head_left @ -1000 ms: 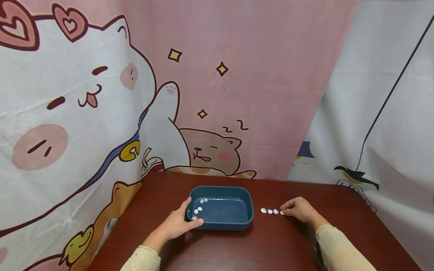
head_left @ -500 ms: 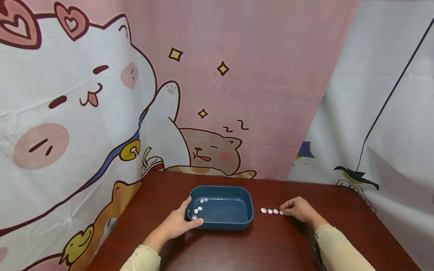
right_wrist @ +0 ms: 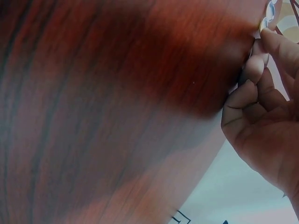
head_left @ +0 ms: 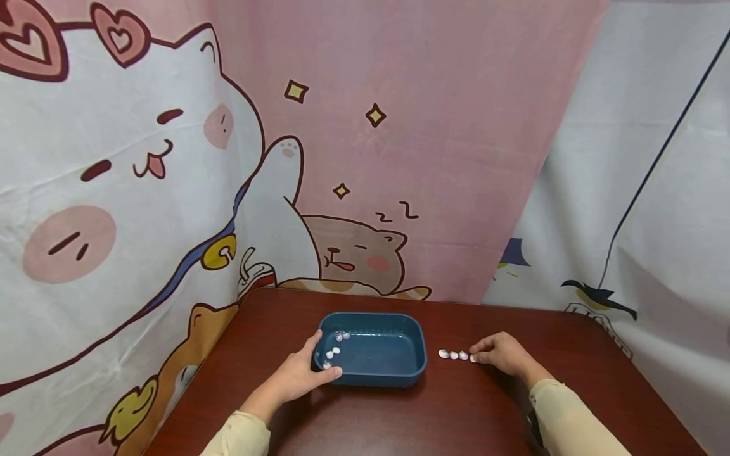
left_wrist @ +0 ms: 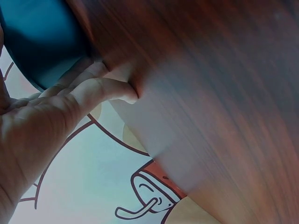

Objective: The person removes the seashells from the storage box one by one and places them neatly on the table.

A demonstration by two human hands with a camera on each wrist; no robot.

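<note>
A dark blue rectangular plastic box (head_left: 379, 380) stands on the table, with several small white and purplish shells (head_left: 336, 351) at its left end. My left hand (head_left: 299, 375) grips that end, the thumb over the front corner and the fingers round the left side. To the right of the box, small pale shells (head_left: 454, 355) lie in a short row. My right hand (head_left: 503, 353) pinches the shell (head_left: 473, 358) at the row's right end between thumb and index finger. The right wrist view shows its other fingers (right_wrist: 238, 100) curled under.
The table (head_left: 376, 424) has a dark red-brown wood grain. A curtain (head_left: 445, 158) with cartoon animals hangs behind it and along the left side. A white curtain part (head_left: 673, 209) runs down the right side.
Hardly anything differs. Both hands, the box and the row of shells keep their places, apart from a tiny leftward shift of the right fingertips and the shell.
</note>
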